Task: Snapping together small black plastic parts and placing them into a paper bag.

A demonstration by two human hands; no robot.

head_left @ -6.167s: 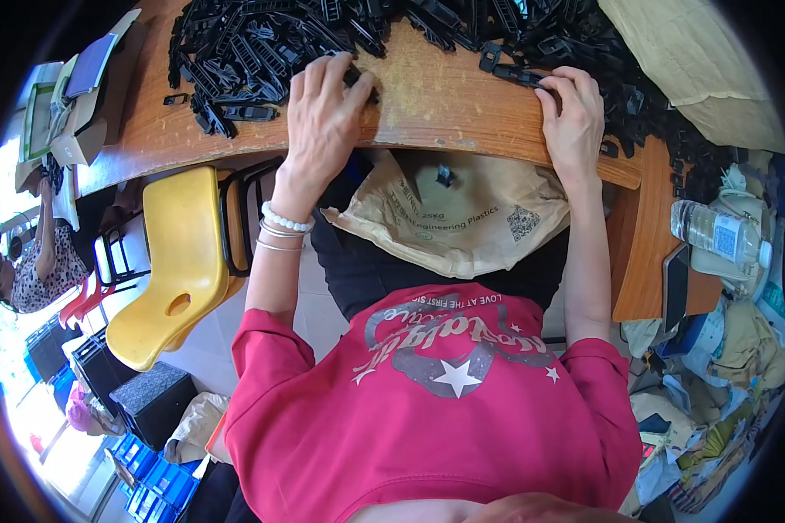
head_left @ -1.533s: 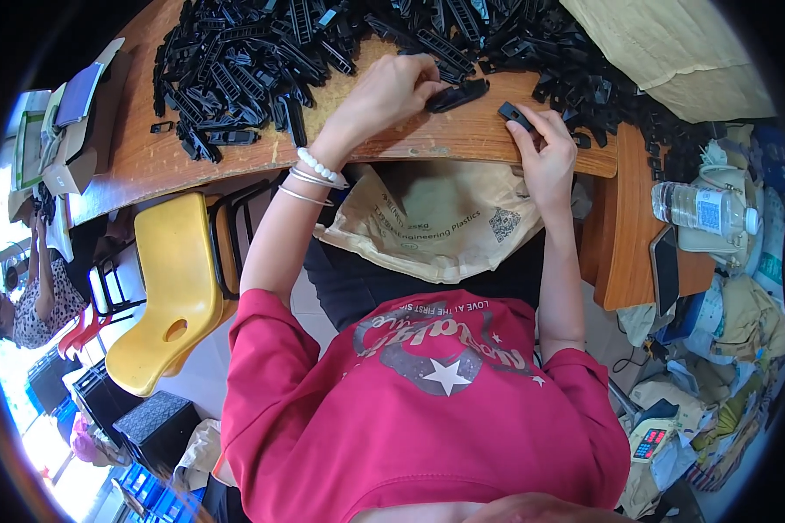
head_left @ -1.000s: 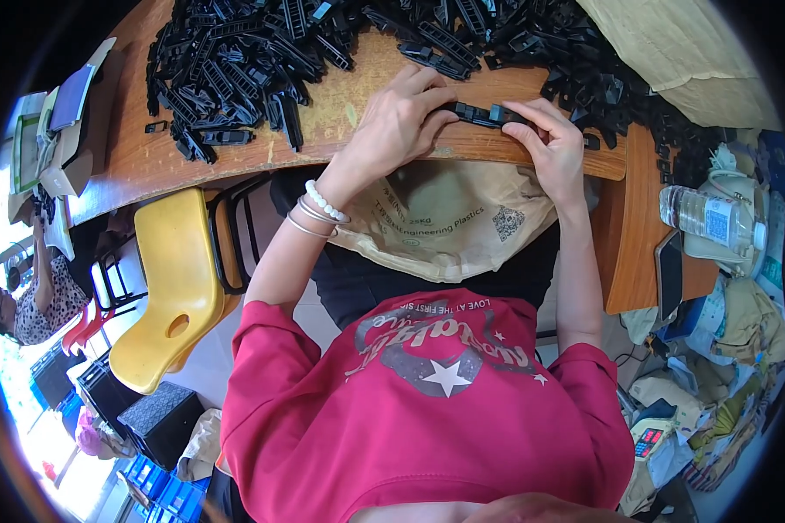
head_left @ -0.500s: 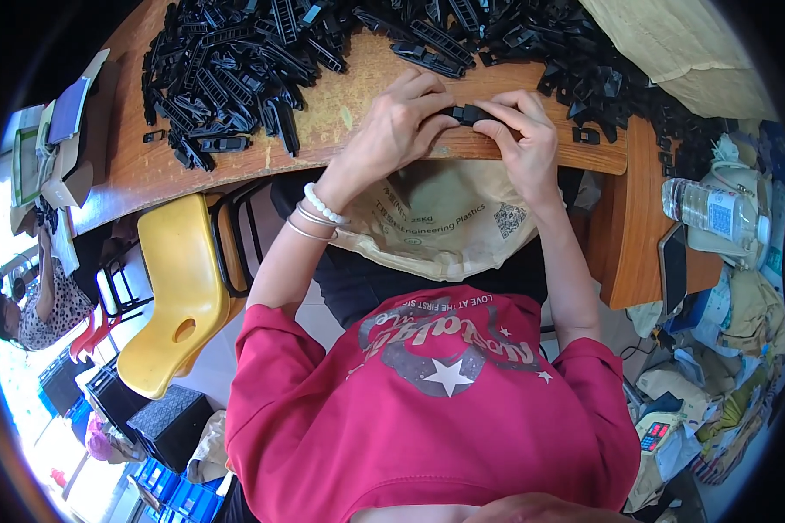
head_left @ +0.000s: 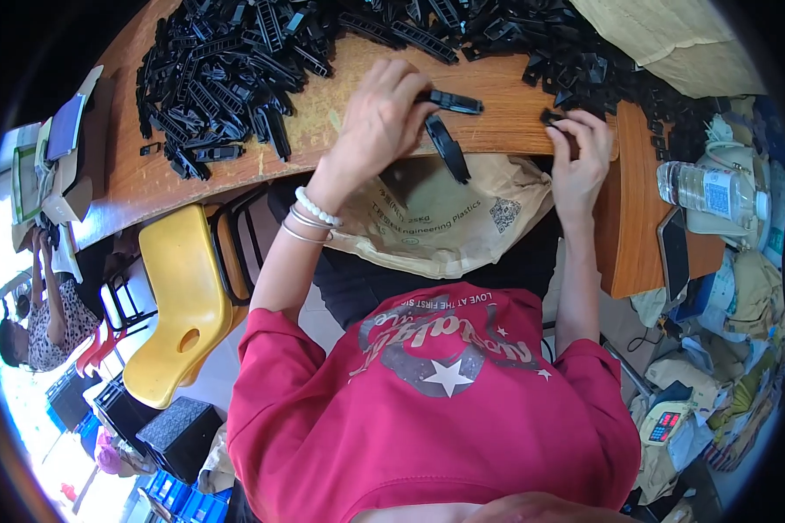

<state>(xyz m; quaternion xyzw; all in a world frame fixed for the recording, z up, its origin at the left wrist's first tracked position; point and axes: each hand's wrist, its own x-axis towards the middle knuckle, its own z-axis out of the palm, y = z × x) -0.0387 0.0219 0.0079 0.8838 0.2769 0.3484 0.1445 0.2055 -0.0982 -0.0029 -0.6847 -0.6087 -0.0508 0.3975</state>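
My left hand is closed on a long black plastic part, whose end sticks out to the right over the table edge. A second, curved black strip hangs just below those fingers, over the mouth of a paper sack; whether it is joined to the first part or loose, I cannot tell. My right hand is at the table edge farther right. Its thumb and fingers pinch around a small black plastic piece, partly hidden by the fingertips.
A big heap of long black parts covers the table's far left. Smaller black pieces lie at the far right beside a paper sack. Right are a water bottle and a phone; left, a yellow chair and another person.
My hands have moved apart: the right one went right to the small pieces, the left slightly left and up. The black part formerly between both hands is now at the left hand only.
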